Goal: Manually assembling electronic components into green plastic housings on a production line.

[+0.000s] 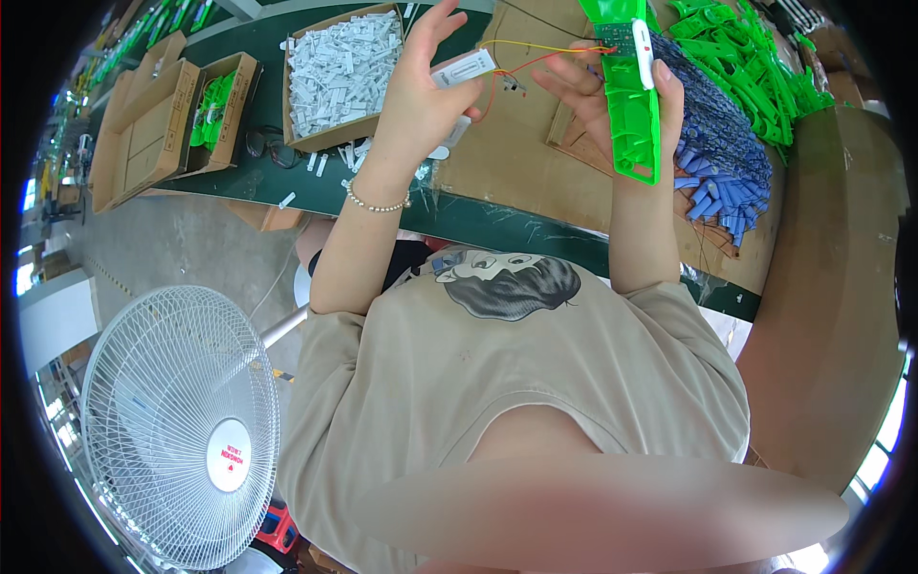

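Note:
My left hand [418, 100], a beaded bracelet at its wrist, holds a small white rectangular block [464, 69] near the thumb, with some of its fingers stretched out. Yellow and red wires [535, 59] run from that block to a green circuit board [620, 40]. The board sits in a bright green plastic housing [635, 134], which my right hand [598, 107] grips from behind, its thumb at the right edge. A white oblong piece [644, 55] lies along the housing's right side. What the block contains cannot be seen.
A carton of small white parts [346, 72] stands at the back left, beside cartons holding green pieces [212, 110] and dark glasses [272, 145]. Blue-sleeved wired parts [722, 143] and green housings [751, 62] are heaped right. A fan [182, 421] stands lower left, a tall carton [827, 287] right.

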### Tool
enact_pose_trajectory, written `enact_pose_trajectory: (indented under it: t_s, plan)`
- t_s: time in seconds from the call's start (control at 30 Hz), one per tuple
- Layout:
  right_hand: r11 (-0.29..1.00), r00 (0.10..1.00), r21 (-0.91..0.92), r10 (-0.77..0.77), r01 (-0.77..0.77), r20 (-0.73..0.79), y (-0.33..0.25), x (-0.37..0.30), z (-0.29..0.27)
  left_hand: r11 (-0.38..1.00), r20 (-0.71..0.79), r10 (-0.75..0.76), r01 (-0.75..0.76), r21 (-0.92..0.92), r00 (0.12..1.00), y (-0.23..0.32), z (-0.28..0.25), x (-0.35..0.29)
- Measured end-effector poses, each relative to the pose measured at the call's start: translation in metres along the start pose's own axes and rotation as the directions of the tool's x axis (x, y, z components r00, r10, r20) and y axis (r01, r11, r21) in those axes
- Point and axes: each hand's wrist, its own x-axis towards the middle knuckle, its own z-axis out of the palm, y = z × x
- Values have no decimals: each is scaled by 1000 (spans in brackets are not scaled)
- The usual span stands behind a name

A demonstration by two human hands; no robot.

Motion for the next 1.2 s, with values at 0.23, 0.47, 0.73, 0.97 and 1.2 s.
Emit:
enact_pose_trajectory:
  t_s: [0.23,0.47,0.73,0.97,1.2]
  plan:
    - [999,998,-23,-44,45,54,-4,2,0,975,47,-186,191,-114,981,-22,7,-8]
    - [988,993,-145,-61,46,-98,-2,-2,0,700,199,-497,526,-482,844,-25,14,-21]
    - [885,948,-439,5,-153,-319,1,-1,25,605,443,-494,662,-443,748,-1,-12,-30]
    - [850,932,-479,36,-218,-361,11,2,50,744,530,-127,434,-507,838,14,-11,-40]
    - [857,934,-462,59,-228,-352,16,-1,53,805,538,-298,511,-303,788,22,-9,-39]
